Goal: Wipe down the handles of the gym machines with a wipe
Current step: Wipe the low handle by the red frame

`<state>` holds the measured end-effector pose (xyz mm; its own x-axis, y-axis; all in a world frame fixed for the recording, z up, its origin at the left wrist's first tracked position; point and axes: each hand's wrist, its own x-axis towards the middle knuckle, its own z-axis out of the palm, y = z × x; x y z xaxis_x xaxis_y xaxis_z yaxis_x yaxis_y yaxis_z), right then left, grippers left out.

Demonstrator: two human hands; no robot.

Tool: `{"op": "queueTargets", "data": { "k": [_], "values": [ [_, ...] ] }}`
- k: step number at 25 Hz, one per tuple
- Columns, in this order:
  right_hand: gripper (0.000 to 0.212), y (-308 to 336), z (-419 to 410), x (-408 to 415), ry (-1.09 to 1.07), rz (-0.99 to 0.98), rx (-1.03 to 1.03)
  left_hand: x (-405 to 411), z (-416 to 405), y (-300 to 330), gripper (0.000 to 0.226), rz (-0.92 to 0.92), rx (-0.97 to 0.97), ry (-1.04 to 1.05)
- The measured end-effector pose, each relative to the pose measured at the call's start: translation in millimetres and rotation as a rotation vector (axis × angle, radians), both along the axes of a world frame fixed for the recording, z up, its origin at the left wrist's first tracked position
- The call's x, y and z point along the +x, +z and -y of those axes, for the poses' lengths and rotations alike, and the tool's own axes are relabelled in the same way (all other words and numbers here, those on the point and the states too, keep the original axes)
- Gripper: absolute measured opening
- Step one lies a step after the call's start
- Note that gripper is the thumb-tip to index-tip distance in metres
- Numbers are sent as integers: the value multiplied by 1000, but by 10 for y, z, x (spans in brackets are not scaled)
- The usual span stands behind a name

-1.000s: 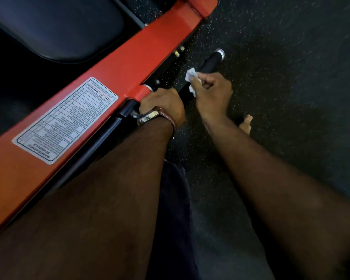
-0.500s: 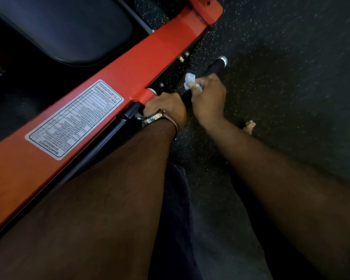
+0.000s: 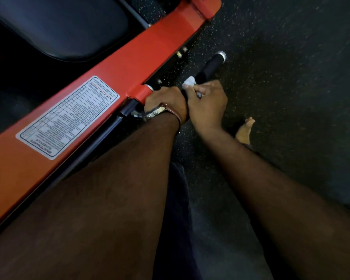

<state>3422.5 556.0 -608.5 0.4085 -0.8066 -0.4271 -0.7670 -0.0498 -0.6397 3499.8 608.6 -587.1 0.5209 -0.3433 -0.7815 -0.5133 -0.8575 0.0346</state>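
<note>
- Both hands close around one black handle [image 3: 209, 68]: the left hand's [image 3: 166, 101] grip wraps the handle's near end, just beside the red collar where it joins the frame; the right hand's [image 3: 207, 104] grip curls round the handle beside it, pressing a white wipe [image 3: 189, 82] against the bar.
- At far left, a dark padded seat [image 3: 59, 27] fills the upper corner.
- Next, a red machine frame [image 3: 129, 57] runs diagonally, carrying a white maintenance label [image 3: 69, 116].
- On the left wrist sits a watch with a brown strap [image 3: 160, 112].
- Beyond the right hand, the handle's bare black length ends in a silver cap [image 3: 221, 55].
- A crumpled end of the wipe pokes out above the right hand's fingers [image 3: 196, 90].
- Further right, a bare foot [image 3: 245, 130] stands on the dark speckled floor [image 3: 291, 77].
</note>
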Motion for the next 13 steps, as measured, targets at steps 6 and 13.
{"op": "queueTargets", "data": {
  "k": [6, 13],
  "values": [
    [6, -227, 258, 240, -364, -101, 195, -48, 25, 2, 23, 57, 36, -42],
    [39, -206, 235, 198, -972, 174, 848, -42, 50, 15, 26, 69, 44, -61]
  ]
}}
